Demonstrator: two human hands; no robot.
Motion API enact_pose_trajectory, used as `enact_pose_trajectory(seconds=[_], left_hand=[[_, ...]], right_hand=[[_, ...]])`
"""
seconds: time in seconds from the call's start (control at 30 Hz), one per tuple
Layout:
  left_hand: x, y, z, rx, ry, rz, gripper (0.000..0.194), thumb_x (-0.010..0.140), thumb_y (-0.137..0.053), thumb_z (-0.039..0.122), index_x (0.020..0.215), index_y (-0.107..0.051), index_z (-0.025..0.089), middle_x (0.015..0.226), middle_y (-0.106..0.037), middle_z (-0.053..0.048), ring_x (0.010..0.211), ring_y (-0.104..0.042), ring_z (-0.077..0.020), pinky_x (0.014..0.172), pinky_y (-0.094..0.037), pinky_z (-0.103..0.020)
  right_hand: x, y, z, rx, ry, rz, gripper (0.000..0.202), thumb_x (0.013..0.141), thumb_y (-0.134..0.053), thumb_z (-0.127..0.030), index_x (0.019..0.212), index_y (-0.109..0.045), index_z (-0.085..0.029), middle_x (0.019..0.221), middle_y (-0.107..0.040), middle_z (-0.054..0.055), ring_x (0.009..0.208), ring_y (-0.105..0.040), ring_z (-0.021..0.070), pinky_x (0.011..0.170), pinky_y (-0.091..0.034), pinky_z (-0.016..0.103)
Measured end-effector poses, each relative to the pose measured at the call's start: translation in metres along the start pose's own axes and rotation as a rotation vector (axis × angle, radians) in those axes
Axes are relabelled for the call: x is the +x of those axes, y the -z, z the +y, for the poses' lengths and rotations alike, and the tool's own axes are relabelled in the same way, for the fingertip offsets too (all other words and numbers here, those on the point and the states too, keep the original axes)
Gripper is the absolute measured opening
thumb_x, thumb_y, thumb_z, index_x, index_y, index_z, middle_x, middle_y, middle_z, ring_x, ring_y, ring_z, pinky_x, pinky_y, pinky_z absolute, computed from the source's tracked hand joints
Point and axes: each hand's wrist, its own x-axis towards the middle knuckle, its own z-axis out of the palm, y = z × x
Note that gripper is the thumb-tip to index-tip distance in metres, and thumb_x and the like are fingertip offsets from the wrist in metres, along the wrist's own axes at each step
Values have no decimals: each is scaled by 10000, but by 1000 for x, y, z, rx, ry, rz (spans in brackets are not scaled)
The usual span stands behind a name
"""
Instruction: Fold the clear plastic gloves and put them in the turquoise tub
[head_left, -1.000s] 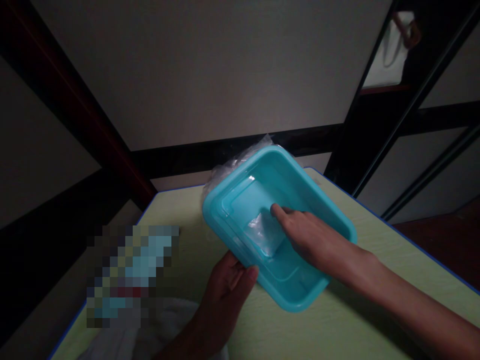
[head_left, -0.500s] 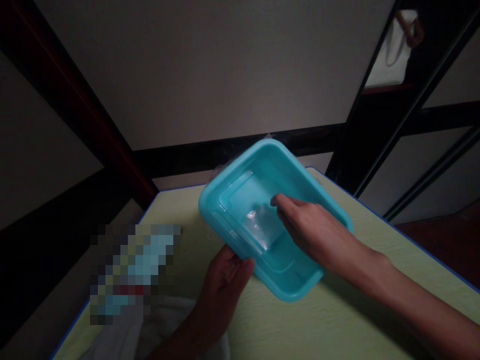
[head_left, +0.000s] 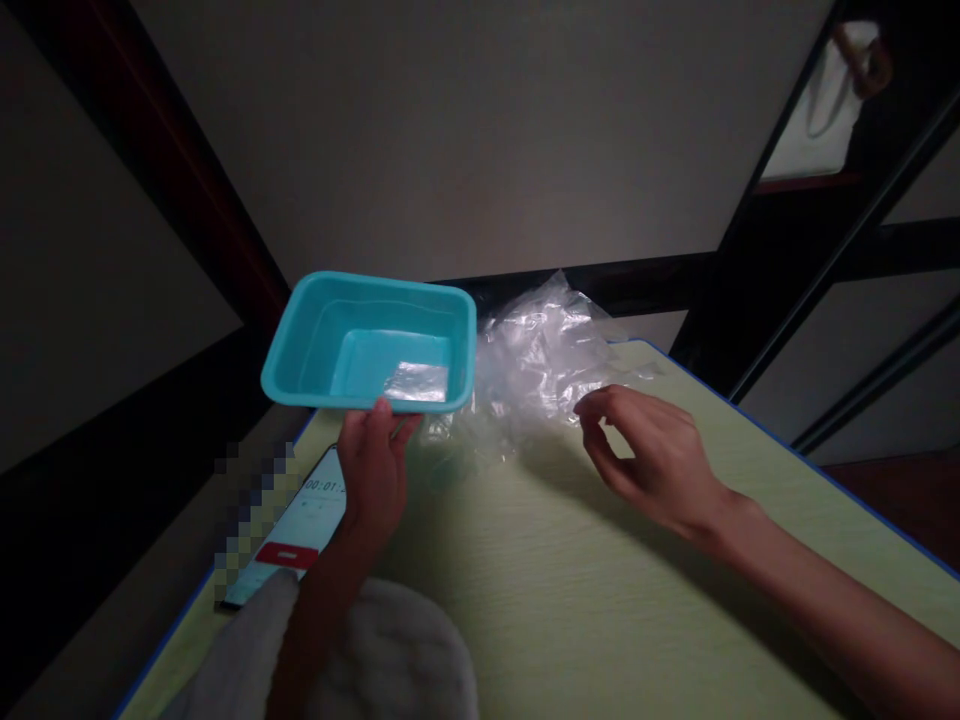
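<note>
My left hand point(head_left: 375, 465) grips the near rim of a turquoise plastic basin point(head_left: 300, 340), holding it up over the table's left back part, its inside facing me. A small clear plastic packet point(head_left: 417, 382) lies in the basin, near its lower right corner. To the right of the basin a crumpled heap of clear plastic bags point(head_left: 544, 350) rests on the back of the table. My right hand point(head_left: 649, 450) is just in front of this heap, thumb and index finger curled toward each other; whether something small is between the tips cannot be made out.
The pale yellow-green table point(head_left: 570, 600) has a blue edge. A phone point(head_left: 304, 520) showing a timer lies at its left, partly behind my left arm. Grey fabric point(head_left: 405, 650) is at the near edge. A dark-framed panel stands behind the table.
The basin has moved left and turned with my left hand, uncovering the plastic bags. My right hand, earlier over the inside of the basin, is now outside it to the right.
</note>
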Motion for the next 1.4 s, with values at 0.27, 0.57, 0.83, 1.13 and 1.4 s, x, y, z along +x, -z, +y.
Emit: enact_pose_trajectory(seconds=[0.27, 0.57, 0.83, 1.13, 1.4], left_hand=[[24, 8, -5, 47, 44, 176, 113, 811, -527, 166, 708, -491, 194, 678, -608, 21, 659, -633, -126, 748, -525, -294], [27, 10, -8, 75, 98, 244, 165, 837, -478, 135, 677, -484, 174, 582, -570, 24, 589, -616, -118, 749, -534, -306], [27, 9, -5, 86, 124, 273, 196, 852, -472, 140, 660, -474, 178, 563, -547, 28, 584, -616, -108, 751, -536, -283], [28, 10, -7, 105, 144, 288, 201, 843, -470, 131, 647, -461, 172, 555, -515, 40, 566, -597, -102, 756, -537, -297], [28, 11, -9, 118, 150, 291, 223, 840, -468, 127, 621, -467, 167, 546, -518, 32, 549, -588, -100, 739, -534, -294]], right_hand=[[-4, -17, -3, 67, -35, -298, 225, 818, -373, -87, 877, -589, -109, 905, -626, 136, 792, -576, 206, 675, -492, 348], [-22, -47, -7, 220, -182, -562, 434, 893, -473, -327, 1249, -482, -79, 1301, -454, 252, 1219, -430, 322, 943, -408, 520], [-20, -51, -11, 494, -285, -594, 483, 866, -513, -365, 1261, -485, -88, 1316, -484, 192, 1248, -418, 279, 1022, -341, 502], [-8, -25, 14, 486, -626, -345, 213, 819, -477, -249, 810, -661, -144, 902, -700, 100, 866, -649, 224, 799, -504, 398], [-4, -2, 34, 404, -763, -100, 213, 677, -592, -372, 611, -612, -171, 632, -666, 64, 565, -632, 192, 569, -523, 334]])
